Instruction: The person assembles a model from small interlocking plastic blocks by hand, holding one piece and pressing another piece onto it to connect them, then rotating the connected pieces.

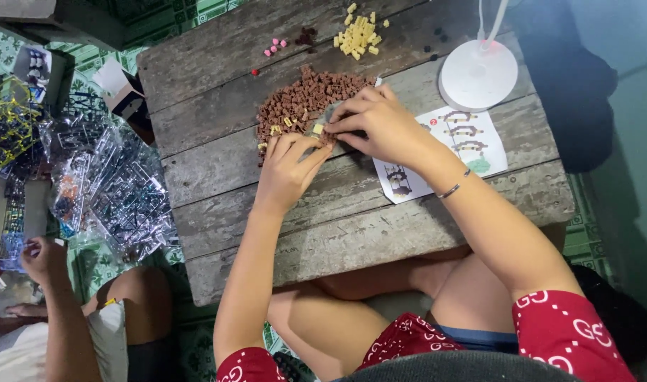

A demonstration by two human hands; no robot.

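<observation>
1. Weathered grey planks make up the low surface, standing on a green patterned floor.
2. Left hand lies palm down, forearm reaching up from the lap; its fingers are pinched together on a small clear bag at the edge of the brown brick pile.
3. Right hand arches over the same bag, fingertips closed on it from the far side, wrist bent inward, a thin bracelet on the wrist.
4. Beneath the right forearm lies an instruction sheet; a white lamp base stands just beyond.
5. Yellow bricks sit farther back.
6. Another person's hand shows at lower left.
</observation>
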